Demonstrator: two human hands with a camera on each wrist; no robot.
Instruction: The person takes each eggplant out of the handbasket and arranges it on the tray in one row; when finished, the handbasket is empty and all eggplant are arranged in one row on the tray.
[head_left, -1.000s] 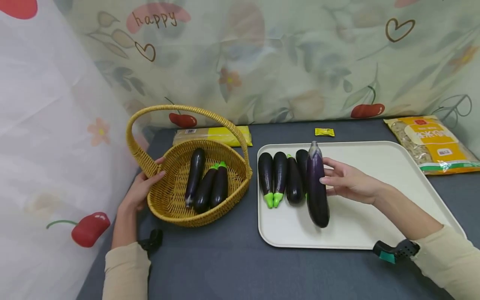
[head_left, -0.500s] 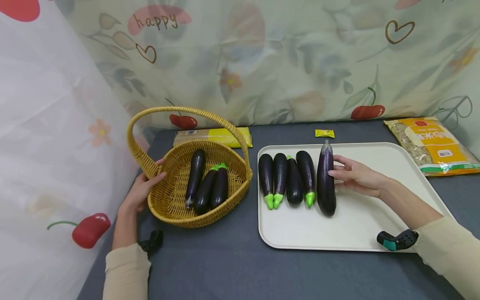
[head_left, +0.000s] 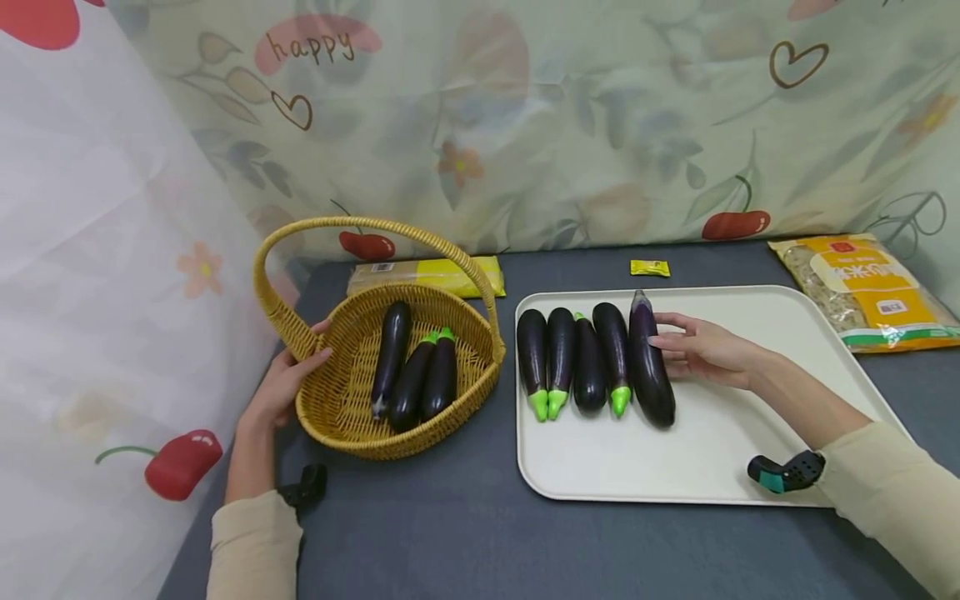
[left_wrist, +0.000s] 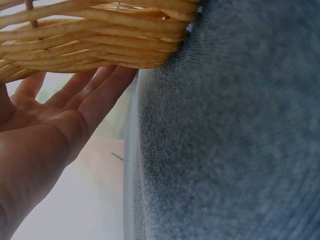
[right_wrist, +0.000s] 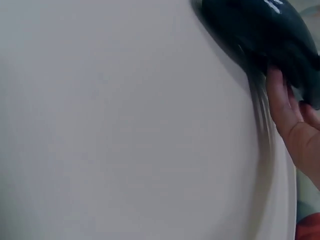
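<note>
In the head view, my left hand holds the wicker basket at its left side, thumb over the rim by the handle's base. The left wrist view has its fingers against the outside of the weave. Three dark eggplants lie inside the basket. My right hand holds a long purple eggplant by its right side, thumb on top. It lies slightly tilted on the white tray, its stem end away from me. Left of it, several eggplants lie in a row.
Behind the basket lies a yellow-and-clear packet. A small yellow sachet is behind the tray, and a bag of grain or flakes stands at the right. A patterned curtain closes off the back.
My right hand has moved the long eggplant right and down onto the tray beside the row, then slightly left, tilting it. My left hand has stayed on the basket.
</note>
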